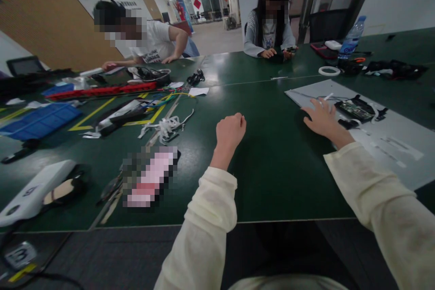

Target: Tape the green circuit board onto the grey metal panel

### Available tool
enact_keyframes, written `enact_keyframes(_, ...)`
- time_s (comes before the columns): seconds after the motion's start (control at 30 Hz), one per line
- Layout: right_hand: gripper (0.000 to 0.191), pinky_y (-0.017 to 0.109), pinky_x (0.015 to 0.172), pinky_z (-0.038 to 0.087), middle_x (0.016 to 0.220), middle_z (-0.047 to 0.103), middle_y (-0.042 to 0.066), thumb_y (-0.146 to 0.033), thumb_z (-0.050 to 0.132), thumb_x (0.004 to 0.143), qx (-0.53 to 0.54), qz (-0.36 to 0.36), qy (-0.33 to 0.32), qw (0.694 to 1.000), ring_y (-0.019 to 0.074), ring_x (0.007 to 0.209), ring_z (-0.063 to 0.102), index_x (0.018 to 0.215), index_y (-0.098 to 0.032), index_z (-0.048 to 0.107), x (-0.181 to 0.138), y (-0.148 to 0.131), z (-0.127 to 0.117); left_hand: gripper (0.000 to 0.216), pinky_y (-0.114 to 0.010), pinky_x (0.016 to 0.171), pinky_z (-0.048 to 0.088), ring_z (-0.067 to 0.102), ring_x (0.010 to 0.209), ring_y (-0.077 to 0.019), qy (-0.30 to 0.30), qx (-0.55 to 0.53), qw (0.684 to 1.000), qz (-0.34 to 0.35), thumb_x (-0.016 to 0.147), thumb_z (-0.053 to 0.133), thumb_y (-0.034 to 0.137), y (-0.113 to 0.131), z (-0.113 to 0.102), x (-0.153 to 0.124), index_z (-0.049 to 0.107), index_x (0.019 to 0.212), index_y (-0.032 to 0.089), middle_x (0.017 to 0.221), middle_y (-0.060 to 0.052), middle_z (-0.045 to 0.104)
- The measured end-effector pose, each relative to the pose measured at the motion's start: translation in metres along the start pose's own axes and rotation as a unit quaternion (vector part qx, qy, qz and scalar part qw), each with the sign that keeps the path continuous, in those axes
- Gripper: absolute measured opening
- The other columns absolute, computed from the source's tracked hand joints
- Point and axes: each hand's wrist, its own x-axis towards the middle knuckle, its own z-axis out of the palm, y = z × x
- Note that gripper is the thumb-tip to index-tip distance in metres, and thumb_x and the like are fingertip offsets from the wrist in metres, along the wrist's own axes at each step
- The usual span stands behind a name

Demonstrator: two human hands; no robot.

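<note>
My left hand [231, 132] is closed in a fist over the green table [272, 163], and nothing sticks out of it. My right hand [324, 120] reaches over the left part of a light grey board [404, 145], palm down with the fingers spread. A thin white strip [328, 96] shows at its fingertips; whether they touch it I cannot tell. Just right of those fingers lies an opened black device [356, 108] with a green circuit board and wires. Small black parts [349, 124] rest beside it, close to my hand.
Left of my fist lie a phone [152, 176], shredded white strips [166, 129], a white device [37, 190] and a blue tray [41, 120]. A tape roll [329, 71] and a water bottle [353, 38] stand beyond the board. Two people sit across the table.
</note>
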Motion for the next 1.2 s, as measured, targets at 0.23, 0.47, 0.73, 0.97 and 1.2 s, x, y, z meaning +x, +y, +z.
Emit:
enact_keyframes(0.23,0.05,0.05,0.105,0.035,0.143,0.043,0.01,-0.03,0.03,0.092,0.073,-0.08,-0.047,0.993,0.0281,0.129,0.04,0.138,-0.018,0.047,0.004,0.012,0.008,0.039,-0.032,0.072,0.046,0.066,0.083,-0.0248,-0.022,-0.006,1.0,0.005,0.097,0.029,0.034,0.003,-0.004,-0.002,0.064,0.094,0.017,0.087,-0.011,0.068)
enact_keyframes(0.47,0.048,0.05,0.102,0.037,0.14,0.047,0.007,-0.025,0.033,0.09,0.071,-0.058,-0.015,0.996,0.0281,0.128,0.041,0.135,-0.025,0.051,0.002,0.035,0.012,0.038,-0.034,0.074,0.047,0.066,0.084,-0.0254,-0.028,-0.005,1.0,0.011,0.096,0.031,0.034,0.002,-0.001,-0.002,0.065,0.094,0.017,0.088,-0.011,0.068)
enact_keyframes(0.73,0.047,0.056,0.096,0.035,0.136,0.047,0.014,-0.028,0.03,0.093,0.025,0.058,-0.018,0.998,0.0315,0.123,0.042,0.135,-0.029,0.05,0.006,0.049,0.013,0.037,-0.034,0.072,0.048,0.066,0.083,-0.0251,-0.035,-0.003,0.999,0.024,0.096,0.032,0.033,0.0,0.006,-0.003,0.065,0.093,0.016,0.087,-0.011,0.068)
enact_keyframes(0.97,0.046,0.064,0.091,0.03,0.137,0.045,0.018,-0.025,0.033,0.09,0.025,0.115,0.002,0.993,0.0357,0.12,0.039,0.13,-0.024,0.055,0.005,0.065,0.011,0.037,-0.033,0.074,0.049,0.066,0.084,-0.0236,-0.061,-0.011,0.997,0.037,0.096,0.033,0.031,0.002,0.006,-0.004,0.065,0.093,0.015,0.088,-0.011,0.068)
enact_keyframes(1.2,0.041,0.075,0.088,0.017,0.151,0.028,0.011,-0.039,0.038,0.092,-0.01,0.105,-0.031,0.994,0.0427,0.135,0.013,0.13,-0.037,0.054,-0.007,0.088,0.008,0.036,-0.033,0.074,0.049,0.065,0.084,-0.0233,-0.071,-0.019,0.996,0.043,0.096,0.033,0.032,0.003,0.007,-0.004,0.066,0.095,0.015,0.088,-0.011,0.067)
